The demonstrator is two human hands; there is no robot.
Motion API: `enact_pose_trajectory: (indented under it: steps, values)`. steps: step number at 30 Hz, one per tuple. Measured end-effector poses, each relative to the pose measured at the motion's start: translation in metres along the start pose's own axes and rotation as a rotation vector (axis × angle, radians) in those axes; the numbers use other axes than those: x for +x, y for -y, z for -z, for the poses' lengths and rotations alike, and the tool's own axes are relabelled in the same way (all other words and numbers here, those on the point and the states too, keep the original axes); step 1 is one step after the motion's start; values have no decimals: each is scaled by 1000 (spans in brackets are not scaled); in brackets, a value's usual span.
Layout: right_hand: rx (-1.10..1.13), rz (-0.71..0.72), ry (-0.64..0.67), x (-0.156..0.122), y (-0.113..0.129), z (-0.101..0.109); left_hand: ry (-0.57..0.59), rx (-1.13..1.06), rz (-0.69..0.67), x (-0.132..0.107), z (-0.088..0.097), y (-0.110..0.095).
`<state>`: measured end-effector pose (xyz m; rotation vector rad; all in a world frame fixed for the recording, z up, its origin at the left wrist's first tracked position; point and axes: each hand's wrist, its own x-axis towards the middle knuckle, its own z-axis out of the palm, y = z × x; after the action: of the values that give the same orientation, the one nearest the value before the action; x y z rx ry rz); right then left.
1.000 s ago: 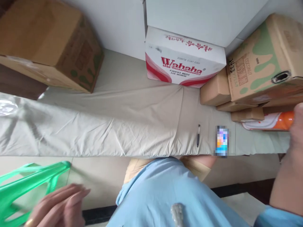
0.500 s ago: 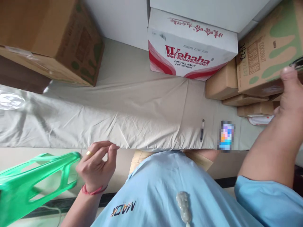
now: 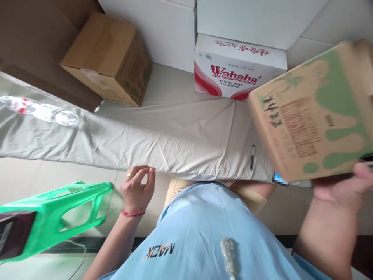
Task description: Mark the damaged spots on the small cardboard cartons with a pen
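Note:
A cardboard box point(image 3: 291, 132) with green blotches, coconut lettering and a handwritten number hangs tilted above the right end of the cloth-covered table. My right hand point(image 3: 340, 188) grips it from below, thumb on its near lower edge; the other fingers are partly hidden beneath the box. My left hand point(image 3: 138, 184), with a ring and a red wrist cord, hovers at the table's front edge. Its thumb and fingertips are pressed together, and nothing shows between them. Between the hands, a pen point(image 3: 252, 157) lies on the cloth. The held box partly covers a lit phone point(image 3: 280, 178).
A white and red Wahaha water carton point(image 3: 239, 74) stands at the back. Another cardboard box point(image 3: 113, 58) sits at the back left. Plastic bottles point(image 3: 40, 111) lie on the table's left side. Below stands a green plastic stool point(image 3: 52, 221) with a dark object on it.
The coconut box has come up from the stack at the right, toward me and leftward, in my right hand. The view has shifted; my left hand keeps its pinched shape.

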<state>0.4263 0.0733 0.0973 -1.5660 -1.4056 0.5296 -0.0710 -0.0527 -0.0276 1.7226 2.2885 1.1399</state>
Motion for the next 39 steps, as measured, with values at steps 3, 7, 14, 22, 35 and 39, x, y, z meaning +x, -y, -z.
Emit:
enact_pose_trajectory:
  steps: [3, 7, 14, 22, 35, 39]
  values:
    - [452, -453, 112, -26, -11, -38, -50, 46, 146, 0, -33, 12]
    - [620, -711, 440, -33, -33, -95, -95, 106, 259, 18, -86, 19]
    - [505, -833, 705, -11, -52, -149, -100, 174, 342, 24, -119, 14]
    - [481, -796, 895, 15, -65, -141, -67, 211, 365, 26, -117, 10]
    - [326, -365, 414, -4, -77, -80, -30, 146, 398, 29, -109, 10]
    - [130, -305, -2, -94, -101, 0, -32, 55, 435, 11, -87, 6]
